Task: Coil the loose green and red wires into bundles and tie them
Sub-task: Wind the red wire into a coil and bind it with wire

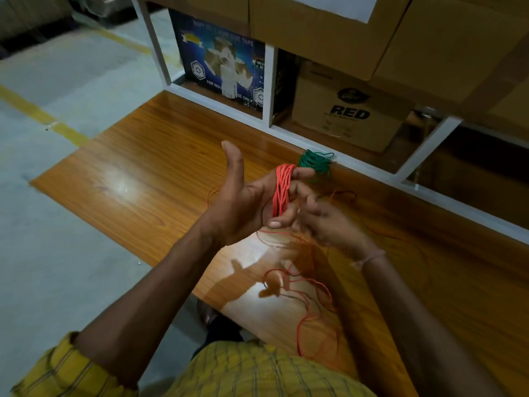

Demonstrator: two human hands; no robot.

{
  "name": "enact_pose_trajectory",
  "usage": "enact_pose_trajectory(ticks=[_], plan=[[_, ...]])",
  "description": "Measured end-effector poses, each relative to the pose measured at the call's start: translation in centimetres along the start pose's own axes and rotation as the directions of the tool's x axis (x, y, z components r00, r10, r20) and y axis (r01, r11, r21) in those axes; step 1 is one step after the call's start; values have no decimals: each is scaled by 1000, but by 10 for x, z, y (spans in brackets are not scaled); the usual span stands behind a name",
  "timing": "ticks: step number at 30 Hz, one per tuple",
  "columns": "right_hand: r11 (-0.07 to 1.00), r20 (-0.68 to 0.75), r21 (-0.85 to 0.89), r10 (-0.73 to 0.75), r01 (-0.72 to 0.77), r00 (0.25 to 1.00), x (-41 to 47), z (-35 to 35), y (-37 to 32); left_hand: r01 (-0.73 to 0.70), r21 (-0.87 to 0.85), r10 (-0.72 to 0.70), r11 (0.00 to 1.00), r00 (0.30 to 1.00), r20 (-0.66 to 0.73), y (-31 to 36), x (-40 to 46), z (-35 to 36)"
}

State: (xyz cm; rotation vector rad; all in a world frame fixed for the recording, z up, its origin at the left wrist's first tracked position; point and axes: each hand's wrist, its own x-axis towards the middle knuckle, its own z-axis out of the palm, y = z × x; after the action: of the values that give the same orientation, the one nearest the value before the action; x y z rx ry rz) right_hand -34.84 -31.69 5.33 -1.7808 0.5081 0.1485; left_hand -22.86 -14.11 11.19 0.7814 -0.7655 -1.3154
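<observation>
The person holds both hands up over the wooden tabletop [137, 156]. The left hand [243, 202] stands palm-inward with the thumb raised and the fingers spread; a coil of red wire [282, 190] is wound round those fingers, from the forefinger down to the little finger. So the left grip is open in shape, carrying the coil as a spool. The right hand [323, 224] is just right of the coil and touching the left fingertips; it is blurred, its fingers curled in toward the coil, but I cannot tell whether its grip is closed on a strand.

The loose tail of the red wire [309, 296] lies in slack loops on the near part of the tabletop, below the hands and running toward the person's yellow checked shirt [257, 371]. A green wire bundle [316, 163] rests on the far edge of the tabletop, just beyond the left fingertips, against a white shelf frame [269, 90]. Behind the frame stand a blue tape carton [220, 64] and a brown box marked RED [349, 110].
</observation>
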Motion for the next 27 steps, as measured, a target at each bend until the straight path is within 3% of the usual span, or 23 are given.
enact_pose_trajectory(ticks=[4,9,12,14,21,23,27], plan=[[985,182,-167,-20,51,983,-24,24,-1,-4,24,7,1000,995,-98,-3,3,-14],[994,402,-27,-87,107,912,-43,0,-17,130,135,-75,982,934,-349,-10,14,-15],[980,511,82,-197,181,837,-48,-31,-24,211,298,-90,931,923,-374,-13,17,-11],[961,488,158,-277,228,828,-52,-50,-27,247,424,-97,871,934,-345,-15,17,-10],[903,300,370,-340,219,891,-36,-79,-33,227,497,-151,837,970,-189,-26,14,-11],[909,221,348,-318,230,922,-22,-81,-35,219,503,-188,836,976,-112,-22,12,-5],[943,43,186,-290,277,956,7,-67,-28,232,334,-242,914,970,-10,-16,8,0]])
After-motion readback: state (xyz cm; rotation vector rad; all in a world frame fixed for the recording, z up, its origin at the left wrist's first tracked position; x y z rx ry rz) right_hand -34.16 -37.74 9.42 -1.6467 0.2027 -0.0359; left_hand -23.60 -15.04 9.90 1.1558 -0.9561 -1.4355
